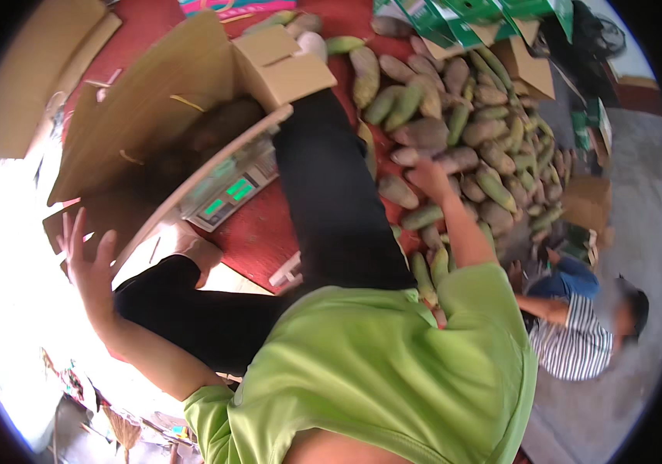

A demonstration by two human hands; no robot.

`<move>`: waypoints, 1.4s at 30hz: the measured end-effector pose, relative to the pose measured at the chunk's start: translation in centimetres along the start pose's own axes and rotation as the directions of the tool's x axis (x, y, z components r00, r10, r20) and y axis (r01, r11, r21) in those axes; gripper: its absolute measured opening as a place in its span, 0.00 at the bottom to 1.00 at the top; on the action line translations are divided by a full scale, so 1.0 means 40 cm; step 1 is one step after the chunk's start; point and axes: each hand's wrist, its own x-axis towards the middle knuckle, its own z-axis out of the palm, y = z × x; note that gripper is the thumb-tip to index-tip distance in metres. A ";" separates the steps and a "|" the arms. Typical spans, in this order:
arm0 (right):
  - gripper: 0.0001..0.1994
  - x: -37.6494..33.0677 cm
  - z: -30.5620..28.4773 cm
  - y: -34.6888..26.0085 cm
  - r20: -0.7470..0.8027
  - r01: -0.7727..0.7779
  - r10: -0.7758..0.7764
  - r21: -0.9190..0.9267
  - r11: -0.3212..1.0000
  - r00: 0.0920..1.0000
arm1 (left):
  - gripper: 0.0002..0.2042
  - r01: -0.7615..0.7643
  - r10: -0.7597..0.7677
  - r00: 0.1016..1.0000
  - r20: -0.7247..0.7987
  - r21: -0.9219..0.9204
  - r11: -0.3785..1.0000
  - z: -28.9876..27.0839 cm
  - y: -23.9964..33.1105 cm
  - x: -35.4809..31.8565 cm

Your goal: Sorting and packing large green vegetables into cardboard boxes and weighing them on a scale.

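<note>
Lime-green cotton shirt (393,371) fills the lower centre of the frame. At centre left, the left hand (89,259) hangs with fingers spread, holding nothing, just beside the open brown cardboard box (153,100). Right of centre, the right hand (429,176) rests on the heap of long green-brown fruits (485,131), fingers curled; whether it grips one I cannot tell. Best to take a single fruit squarely around its middle.

A red floor mat (257,232) carries heaped mangoes (455,116), a scale (230,193).
</note>
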 end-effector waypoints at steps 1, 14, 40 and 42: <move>0.17 0.001 0.108 0.072 -0.138 0.092 -0.091 0.006 0.996 0.986 | 0.28 -0.055 0.056 0.998 -0.014 0.020 0.998 -0.008 -0.019 0.006; 0.40 0.107 0.351 0.054 0.079 0.106 -0.099 -0.081 0.991 0.992 | 0.41 0.073 -0.074 0.995 0.064 0.008 0.997 0.001 0.095 -0.021; 0.38 0.066 0.171 0.281 -0.436 0.222 0.106 0.634 0.741 0.893 | 0.46 -0.059 0.061 0.998 -0.022 0.066 0.996 0.030 0.043 -0.027; 0.36 0.097 -0.046 0.053 -0.289 0.266 -0.091 0.652 0.710 0.953 | 0.46 -0.037 0.045 0.997 -0.063 0.120 0.992 0.008 0.032 -0.057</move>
